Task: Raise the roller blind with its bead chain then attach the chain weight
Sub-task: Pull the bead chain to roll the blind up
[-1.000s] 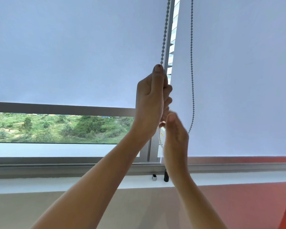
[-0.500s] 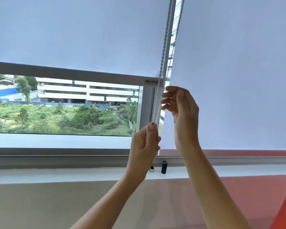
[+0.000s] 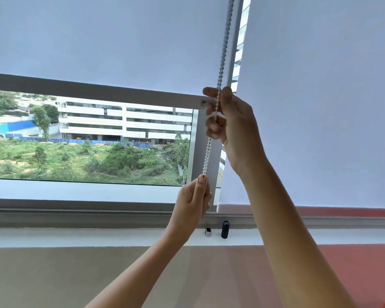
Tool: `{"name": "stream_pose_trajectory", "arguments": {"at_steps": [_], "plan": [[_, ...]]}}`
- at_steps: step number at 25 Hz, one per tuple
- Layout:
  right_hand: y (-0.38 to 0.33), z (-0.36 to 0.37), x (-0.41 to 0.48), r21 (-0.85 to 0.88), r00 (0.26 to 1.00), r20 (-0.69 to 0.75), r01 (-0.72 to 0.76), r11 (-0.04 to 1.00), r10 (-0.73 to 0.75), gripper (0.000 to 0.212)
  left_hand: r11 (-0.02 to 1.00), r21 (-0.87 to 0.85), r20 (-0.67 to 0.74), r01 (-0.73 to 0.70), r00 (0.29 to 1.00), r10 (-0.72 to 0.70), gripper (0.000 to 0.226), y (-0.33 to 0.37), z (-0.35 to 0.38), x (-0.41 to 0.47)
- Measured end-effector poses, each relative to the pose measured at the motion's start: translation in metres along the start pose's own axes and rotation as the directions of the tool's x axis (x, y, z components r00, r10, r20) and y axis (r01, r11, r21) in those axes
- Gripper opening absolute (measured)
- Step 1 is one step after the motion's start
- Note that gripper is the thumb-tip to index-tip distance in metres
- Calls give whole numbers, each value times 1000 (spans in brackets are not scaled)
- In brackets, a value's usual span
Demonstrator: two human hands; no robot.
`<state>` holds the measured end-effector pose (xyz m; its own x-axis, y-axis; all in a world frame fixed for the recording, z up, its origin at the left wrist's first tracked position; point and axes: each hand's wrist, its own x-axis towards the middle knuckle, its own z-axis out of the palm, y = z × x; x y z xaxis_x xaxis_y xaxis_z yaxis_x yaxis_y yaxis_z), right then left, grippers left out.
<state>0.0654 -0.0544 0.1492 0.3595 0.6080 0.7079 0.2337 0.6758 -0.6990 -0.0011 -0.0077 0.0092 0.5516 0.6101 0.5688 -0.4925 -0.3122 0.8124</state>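
Note:
The white roller blind (image 3: 102, 41) on the left window is partly raised; its grey bottom bar (image 3: 93, 91) crosses the pane. A bead chain (image 3: 223, 54) hangs down along the window post. My right hand (image 3: 233, 125) is up high, fingers closed around the chain beside the bar's right end. Lower down, my left hand (image 3: 193, 196) pinches the same chain between thumb and fingers. The stretch of chain (image 3: 207, 155) between both hands runs taut. On the sill stand a black cylindrical chain weight (image 3: 225, 229) and a small silver cap (image 3: 208, 232).
A second white blind (image 3: 320, 96) on the right hangs down near the sill. The white sill (image 3: 76, 236) runs across the view below the grey window frame (image 3: 76, 208). Below it is a beige and red wall (image 3: 353, 267). Buildings and greenery show through the glass.
The left blind's bottom bar has risen, uncovering more window. My left hand came down along the chain while my right hand moved up and took hold of it higher.

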Motion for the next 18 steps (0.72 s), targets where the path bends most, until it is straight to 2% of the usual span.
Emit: {"name": "stream_pose_trajectory", "arguments": {"at_steps": [2,4,7,9,12,18], "plan": [[4,7,1,-37,992,-104,64,997,-67,41,998,-50,43,28,999,-26,41,0,0,0],[9,13,-2,-69,954,-247,160,985,-173,48,997,-64,86,51,995,-46,42,0,-2,4],[13,18,-5,-71,909,-344,225,972,-235,47,992,-62,126,114,986,-106,51,6,-8,13],[14,18,-7,-72,898,-359,244,967,-253,45,987,-87,124,137,984,-126,50,13,-10,21],[17,19,-15,-78,897,-348,263,962,-274,43,992,-118,126,46,992,-31,41,29,-12,39],[43,23,-55,-193,912,-286,245,950,-293,41,994,-13,121,-107,987,108,43,71,-11,65]]}}
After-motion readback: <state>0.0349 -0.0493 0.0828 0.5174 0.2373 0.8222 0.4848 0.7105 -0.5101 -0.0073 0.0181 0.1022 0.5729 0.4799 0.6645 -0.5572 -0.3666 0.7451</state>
